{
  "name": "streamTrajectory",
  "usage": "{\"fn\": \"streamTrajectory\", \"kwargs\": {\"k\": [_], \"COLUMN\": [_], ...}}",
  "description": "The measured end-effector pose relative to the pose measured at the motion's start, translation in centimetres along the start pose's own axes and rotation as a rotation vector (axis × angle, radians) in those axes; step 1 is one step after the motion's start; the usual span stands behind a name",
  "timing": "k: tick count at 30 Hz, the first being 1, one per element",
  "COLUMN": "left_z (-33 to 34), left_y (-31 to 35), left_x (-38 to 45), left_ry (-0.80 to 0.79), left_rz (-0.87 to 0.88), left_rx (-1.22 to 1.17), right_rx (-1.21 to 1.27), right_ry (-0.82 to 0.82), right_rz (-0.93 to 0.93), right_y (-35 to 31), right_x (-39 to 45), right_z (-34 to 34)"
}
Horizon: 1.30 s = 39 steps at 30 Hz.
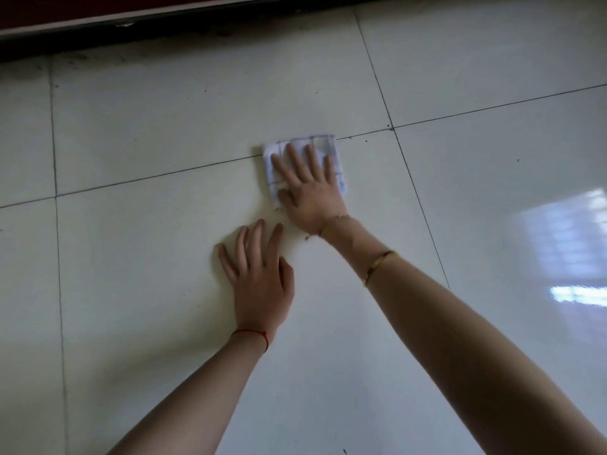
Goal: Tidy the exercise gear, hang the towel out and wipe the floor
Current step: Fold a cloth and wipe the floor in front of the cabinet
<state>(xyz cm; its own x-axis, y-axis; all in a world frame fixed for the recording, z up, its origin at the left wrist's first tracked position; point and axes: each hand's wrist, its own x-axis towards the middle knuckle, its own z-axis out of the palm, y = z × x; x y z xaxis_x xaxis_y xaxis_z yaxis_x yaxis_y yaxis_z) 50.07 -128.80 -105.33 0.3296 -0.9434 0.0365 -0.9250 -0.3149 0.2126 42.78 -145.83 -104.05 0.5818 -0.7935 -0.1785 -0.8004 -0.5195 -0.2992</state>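
Observation:
A small folded white cloth (328, 149) with thin grey check lines lies flat on the pale tiled floor (147, 126), across a grout line near the middle of the view. My right hand (308, 188) presses down on it with straight, spread fingers and covers most of it. My left hand (259, 277) rests flat on the bare tile just below and to the left of the cloth, fingers spread, holding nothing.
A dark gap under a reddish-brown piece of furniture (98, 14) runs along the top edge, with dust and dark specks on the tiles beside it. Window light reflects off the glossy tiles at the right (565, 231).

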Motion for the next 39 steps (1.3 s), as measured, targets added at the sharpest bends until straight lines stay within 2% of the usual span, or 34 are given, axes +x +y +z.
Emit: {"fn": "streamTrajectory", "kwargs": {"k": [2,5,8,10,12,14,22,27,33,39], "left_z": [0.0,0.1,0.1,0.1,0.1,0.2,0.0,-0.5,-1.3,-2.8], "left_y": [-0.1,0.0,0.0,0.1,0.2,0.3,0.1,-1.1,-3.0,-7.1], "left_x": [0.0,0.0,0.0,0.0,0.0,-0.1,-0.5,-2.9,-4.7,-5.7], "left_ry": [0.030,0.062,0.076,0.062,0.034,0.012,-0.042,-0.083,-0.134,-0.129], "left_rz": [0.014,0.024,0.017,0.016,0.012,0.017,0.028,0.068,0.084,0.004], "left_rx": [-0.001,-0.046,-0.080,-0.071,-0.049,-0.019,-0.046,-0.047,-0.034,-0.016], "right_rx": [-0.007,0.000,0.008,0.040,0.056,0.042,0.023,-0.007,0.042,0.135], "right_ry": [0.015,0.042,0.083,0.077,0.056,0.035,0.022,0.034,0.021,0.052], "right_rz": [-0.042,0.021,0.217,0.413,0.521,0.491,0.162,0.131,0.396,0.693], "right_y": [0.4,3.2,7.1,9.4,10.0,8.8,-0.2,-0.3,3.6,6.3], "right_x": [-2.4,-5.3,-8.0,-9.7,-11.3,-12.8,-20.1,-25.8,-26.5,-19.7], "right_z": [0.7,0.3,-1.0,-1.7,-2.0,-1.4,2.8,3.9,2.2,-0.3]}}
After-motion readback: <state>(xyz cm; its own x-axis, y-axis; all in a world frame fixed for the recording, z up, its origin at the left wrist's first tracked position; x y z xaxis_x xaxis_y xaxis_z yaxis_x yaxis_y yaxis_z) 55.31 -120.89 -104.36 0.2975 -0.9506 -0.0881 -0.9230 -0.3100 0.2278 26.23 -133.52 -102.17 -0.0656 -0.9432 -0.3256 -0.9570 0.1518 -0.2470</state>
